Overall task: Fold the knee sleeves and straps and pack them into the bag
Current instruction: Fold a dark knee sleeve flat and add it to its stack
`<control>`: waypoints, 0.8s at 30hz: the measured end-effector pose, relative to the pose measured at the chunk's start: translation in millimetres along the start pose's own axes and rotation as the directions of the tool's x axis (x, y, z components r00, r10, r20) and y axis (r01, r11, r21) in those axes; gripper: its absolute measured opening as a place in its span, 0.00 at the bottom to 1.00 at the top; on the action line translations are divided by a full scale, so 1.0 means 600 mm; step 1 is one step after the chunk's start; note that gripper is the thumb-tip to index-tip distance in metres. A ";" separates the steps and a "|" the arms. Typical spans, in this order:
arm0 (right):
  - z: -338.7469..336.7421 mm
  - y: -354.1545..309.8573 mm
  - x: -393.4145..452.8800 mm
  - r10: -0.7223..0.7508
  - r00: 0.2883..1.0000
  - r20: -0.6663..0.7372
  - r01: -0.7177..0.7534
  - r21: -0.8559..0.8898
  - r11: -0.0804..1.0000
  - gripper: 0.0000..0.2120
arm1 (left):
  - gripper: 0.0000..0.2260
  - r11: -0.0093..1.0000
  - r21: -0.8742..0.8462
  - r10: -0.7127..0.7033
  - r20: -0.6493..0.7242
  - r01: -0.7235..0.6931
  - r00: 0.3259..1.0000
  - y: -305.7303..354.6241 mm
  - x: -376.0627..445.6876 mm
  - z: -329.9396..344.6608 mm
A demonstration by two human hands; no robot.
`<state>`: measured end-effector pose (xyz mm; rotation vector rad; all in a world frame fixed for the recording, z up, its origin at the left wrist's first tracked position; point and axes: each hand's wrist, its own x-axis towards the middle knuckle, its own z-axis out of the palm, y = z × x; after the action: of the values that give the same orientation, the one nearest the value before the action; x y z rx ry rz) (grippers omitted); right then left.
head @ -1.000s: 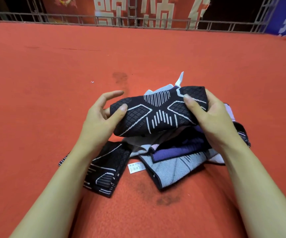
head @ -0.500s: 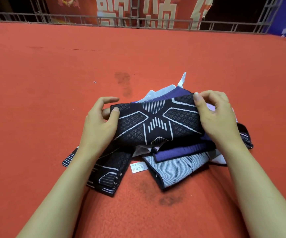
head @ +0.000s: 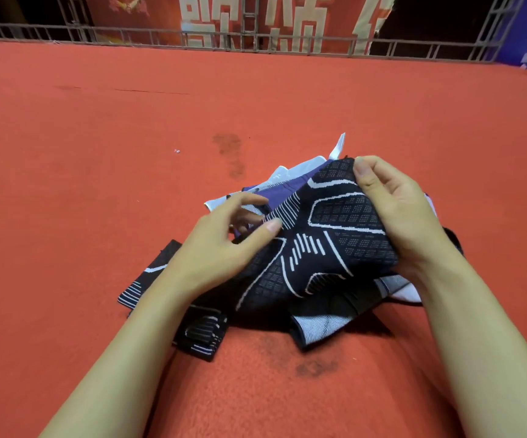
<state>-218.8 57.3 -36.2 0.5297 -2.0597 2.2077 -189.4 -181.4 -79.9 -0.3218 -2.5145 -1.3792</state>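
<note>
Knee sleeve: the black knee sleeve (head: 328, 245) in front of you is knit with white outlines, short white bars and dotted panels; it is bunched and tilted, its right end raised above the pile.
Pile: under it lie a purple sleeve (head: 282, 192), white fabric (head: 300, 167) at the far side, a grey ribbed piece (head: 322, 327) at the near side, and a second black sleeve (head: 167, 289) lying flat to the left.
Place: all of it rests on the red carpet (head: 97, 184), about midway between its far railing edge and you.
Right hand: your right hand (head: 394, 213) curls round the raised right end of the black knee sleeve, thumb on top near its far corner.
Left hand: your left hand (head: 221, 245) is loosely spread, thumb tip touching the sleeve's left part, fingers reaching over the purple sleeve; whether they grip anything, you cannot tell.
</note>
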 end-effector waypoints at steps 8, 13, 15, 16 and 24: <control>0.009 0.000 0.011 0.396 0.915 0.079 -0.348 0.649 0.676 0.25 | 0.12 0.820 -0.559 -0.072 0.116 0.125 0.991 0.034 -0.004 0.021; 0.029 0.046 0.013 0.459 0.837 0.298 -0.542 0.568 0.620 0.32 | 0.12 0.740 -0.656 -0.177 0.028 0.152 0.984 0.030 0.007 0.026; 0.036 0.046 0.011 0.425 0.873 0.240 -0.483 0.306 0.820 0.28 | 0.15 0.755 -0.626 -0.233 0.018 0.193 0.972 0.019 0.011 0.018; 0.036 0.043 0.009 0.382 0.905 0.187 -0.414 0.185 0.891 0.28 | 0.17 0.772 -0.601 -0.246 0.017 0.206 0.969 0.014 0.012 0.013; 0.011 0.009 0.006 0.044 0.978 0.202 0.079 -0.560 0.824 0.16 | 0.11 0.980 -0.191 -0.008 -0.313 -0.054 0.950 0.009 0.014 -0.005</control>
<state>-222.3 49.7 -40.2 0.7221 -2.6387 1.4424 -195.2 -180.3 -71.5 -0.1534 -2.1182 -1.5395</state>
